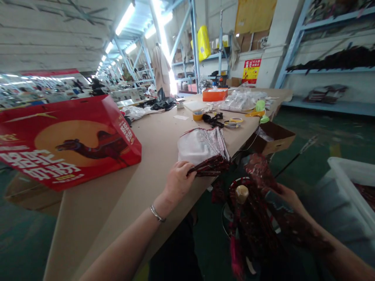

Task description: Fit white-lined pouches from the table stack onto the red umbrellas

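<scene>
A stack of fabric pieces [202, 146], white on top with dark red patterned edges, lies at the table's right edge. My left hand [179, 180], a bracelet on its wrist, has its thumb and fingers closed on the stack's near dark red edge. To the right, past the table edge, my right hand [288, 199] is closed around a dark red patterned cloth [260, 171], which hangs over my forearm and partly covers the fingers. Below it, more dark red cloth [254, 226] is heaped beside a round tan knob [241, 193].
A red bag with a camel picture [88, 144] stands on the table's left. Farther back are yellow tape [198, 116], yellow-handled scissors [233, 121], an orange box [215, 95] and plastic bags [241, 99]. An open carton [275, 138] and a white bin [345, 195] flank the right side.
</scene>
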A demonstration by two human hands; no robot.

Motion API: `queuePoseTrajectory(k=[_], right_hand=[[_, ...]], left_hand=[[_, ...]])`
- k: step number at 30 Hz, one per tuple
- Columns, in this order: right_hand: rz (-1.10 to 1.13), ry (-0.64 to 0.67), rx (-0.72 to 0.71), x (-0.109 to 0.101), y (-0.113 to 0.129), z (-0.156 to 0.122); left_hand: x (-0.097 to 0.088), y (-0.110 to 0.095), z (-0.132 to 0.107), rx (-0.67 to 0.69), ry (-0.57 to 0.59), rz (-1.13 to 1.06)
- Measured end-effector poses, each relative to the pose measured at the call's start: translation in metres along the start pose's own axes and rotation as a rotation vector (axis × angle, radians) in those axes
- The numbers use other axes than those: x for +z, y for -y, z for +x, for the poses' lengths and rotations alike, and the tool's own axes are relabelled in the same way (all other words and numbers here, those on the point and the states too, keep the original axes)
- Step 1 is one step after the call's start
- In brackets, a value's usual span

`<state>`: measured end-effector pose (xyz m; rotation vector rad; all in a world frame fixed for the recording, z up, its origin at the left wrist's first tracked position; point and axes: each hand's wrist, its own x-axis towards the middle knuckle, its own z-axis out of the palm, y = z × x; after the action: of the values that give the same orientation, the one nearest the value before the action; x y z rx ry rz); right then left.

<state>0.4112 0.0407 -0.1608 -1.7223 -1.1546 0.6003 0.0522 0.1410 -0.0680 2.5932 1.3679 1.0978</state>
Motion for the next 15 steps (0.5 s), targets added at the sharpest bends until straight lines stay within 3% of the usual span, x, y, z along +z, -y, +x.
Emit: queuePoseTrajectory(k=[4,6,7,9,11,12,15], right_hand=[[-0.295,0.063,0.136,0.036,-0.078,-0.026],[-0.324,0.017,0.147,0.036,-0.084,-0.022],[-0.309,-0.033,0.135,0.033,-0.074,-0.016],[-0.233,-0.142,0.036,0.025,-0.029,-0.001],[-0.144,-0.196,-0.176,0.023,0.042,0.011],[-0.118,-0.160,-0.343,0.027,0.082,0.015],[-0.217,0.167,-0.842,0.060,0.183,0.021]], left_hand=[[0.004,0.000,0.001,0.030,0.061,0.070],[0.004,0.002,0.003,0.017,0.078,0.063],[0.004,0.003,0.005,0.007,0.086,0.058],[0.001,0.004,0.009,-0.020,0.104,0.062],[-0.002,0.003,0.016,-0.055,0.113,0.087],[-0.004,0.001,0.020,-0.074,0.114,0.108],[-0.009,-0.005,0.031,-0.117,0.091,0.179]])
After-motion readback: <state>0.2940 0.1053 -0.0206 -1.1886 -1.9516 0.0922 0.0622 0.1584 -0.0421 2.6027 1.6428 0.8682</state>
